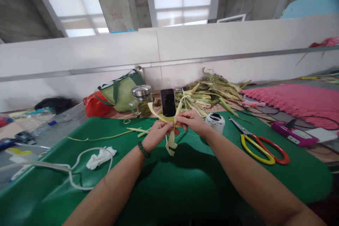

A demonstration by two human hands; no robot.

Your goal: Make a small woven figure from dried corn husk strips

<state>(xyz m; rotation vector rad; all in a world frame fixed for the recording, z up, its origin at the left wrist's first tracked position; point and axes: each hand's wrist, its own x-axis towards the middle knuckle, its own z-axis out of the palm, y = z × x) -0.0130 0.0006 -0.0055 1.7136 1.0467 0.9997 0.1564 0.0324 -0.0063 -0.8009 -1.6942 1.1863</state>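
Both my hands meet above the green mat (164,183) and pinch a bundle of pale yellow-green leaf strips (172,137). My left hand (156,132), with a green bead bracelet on its wrist, is closed round the strips from the left. My right hand (192,120) pinches them from the right, and a thin thread seems to run from it. Strip ends hang down below the hands and curl up towards a black phone (167,102) standing behind.
A roll of white thread (215,122) and yellow and red scissors (261,144) lie right of my hands. A pile of green leaves (212,91), a glass jar (141,100) and a green bag (119,91) sit behind. A white cord (71,169) and crumpled tissue (100,157) lie left.
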